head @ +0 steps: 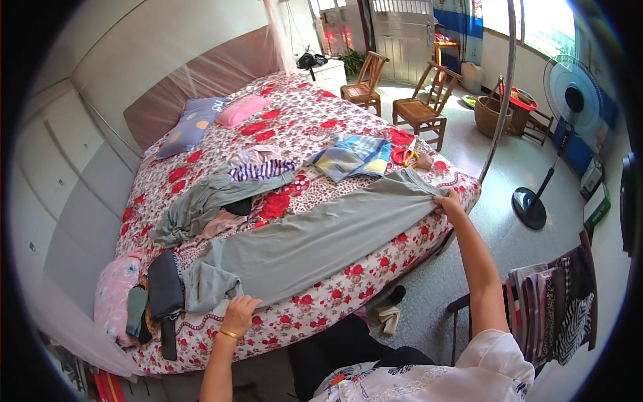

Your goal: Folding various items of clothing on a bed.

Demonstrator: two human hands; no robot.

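Note:
A long pair of grey-green trousers (pixel 321 231) lies stretched along the near edge of the bed (pixel 351 281), which has a red floral cover. My right hand (pixel 448 206) grips the cloth at its right end, beside a waistband-like edge. At the left end, my left hand (pixel 240 315), with a gold bangle at the wrist, pinches the near edge. The cloth by that hand is bunched. Behind it lies a heap of rumpled grey-green clothing (pixel 196 206) with a purple striped piece (pixel 263 170). A folded blue-and-yellow checked cloth (pixel 351 156) sits beyond the trousers.
Red-handled scissors (pixel 401 156) lie near the right corner. Folded dark clothes (pixel 165 284) and a pink floral bundle (pixel 116 286) rest at the left. A bed-frame pole (pixel 500 115), wooden chairs (pixel 422 110), a standing fan (pixel 572 98) and a clothes-laden rack (pixel 547 306) surround the bed's right side.

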